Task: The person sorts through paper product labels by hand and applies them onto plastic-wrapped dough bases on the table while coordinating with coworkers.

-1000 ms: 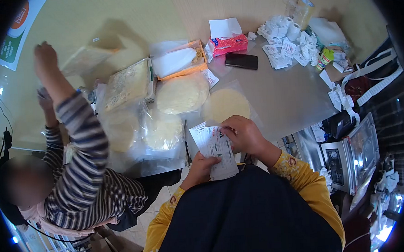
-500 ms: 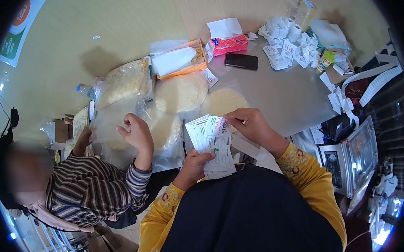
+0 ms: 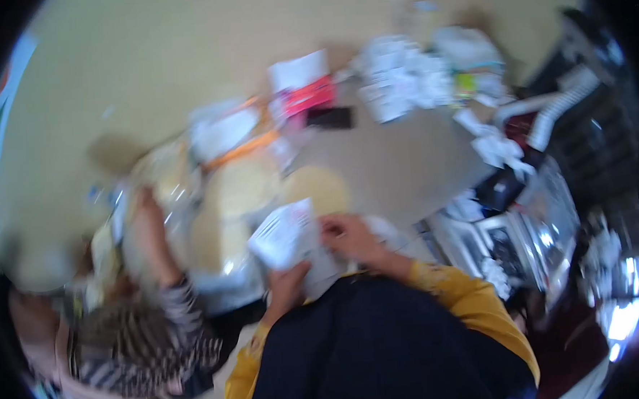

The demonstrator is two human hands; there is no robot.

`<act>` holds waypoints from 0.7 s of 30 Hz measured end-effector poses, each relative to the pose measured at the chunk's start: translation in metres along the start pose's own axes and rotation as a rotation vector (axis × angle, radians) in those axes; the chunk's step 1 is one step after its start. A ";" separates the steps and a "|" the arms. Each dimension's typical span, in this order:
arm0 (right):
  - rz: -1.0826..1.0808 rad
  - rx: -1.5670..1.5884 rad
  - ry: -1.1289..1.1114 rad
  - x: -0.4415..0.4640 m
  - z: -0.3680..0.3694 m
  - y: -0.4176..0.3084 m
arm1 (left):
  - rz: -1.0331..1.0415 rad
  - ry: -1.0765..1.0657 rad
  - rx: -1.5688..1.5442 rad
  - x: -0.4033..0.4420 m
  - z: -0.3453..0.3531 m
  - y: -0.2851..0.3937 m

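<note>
The whole view is smeared by motion. My left hand (image 3: 288, 284) is closed on a fanned stack of white printed labels (image 3: 285, 234), held in front of my dark garment. My right hand (image 3: 350, 237) is just right of the stack, its fingers curled together in a pinch. Whether a label is between those fingertips is too blurred to tell. Behind the labels lies a round pale flatbread-like disc (image 3: 317, 189) in clear plastic, with another pale disc (image 3: 243, 185) to its left.
On the left a person in a striped sleeve (image 3: 185, 315) reaches a hand (image 3: 151, 226) over the plastic packs. A tissue pack (image 3: 310, 95), a dark phone (image 3: 330, 118) and crumpled papers (image 3: 400, 76) lie at the back. A metal-framed appliance (image 3: 506, 244) stands at right.
My view has swung, so the table's things sit further left. My right hand has moved down from the labels' top edge to their right side. The other person's hand has moved towards the packs.
</note>
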State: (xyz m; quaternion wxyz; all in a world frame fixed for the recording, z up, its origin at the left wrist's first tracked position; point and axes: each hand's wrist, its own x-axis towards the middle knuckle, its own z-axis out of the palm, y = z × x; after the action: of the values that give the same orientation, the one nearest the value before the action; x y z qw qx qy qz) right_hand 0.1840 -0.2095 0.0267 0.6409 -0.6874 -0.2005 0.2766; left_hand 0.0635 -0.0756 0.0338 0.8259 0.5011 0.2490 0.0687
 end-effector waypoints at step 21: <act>-0.054 0.126 0.274 -0.026 -0.026 0.022 | 0.052 -0.280 0.556 0.058 0.040 -0.008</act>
State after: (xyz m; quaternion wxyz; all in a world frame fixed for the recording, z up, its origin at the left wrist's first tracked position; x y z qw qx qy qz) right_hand 0.1789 -0.2478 0.0090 0.7113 -0.6715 -0.1119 0.1750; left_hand 0.1314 -0.0902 0.0223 0.6816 0.7184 0.1291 -0.0506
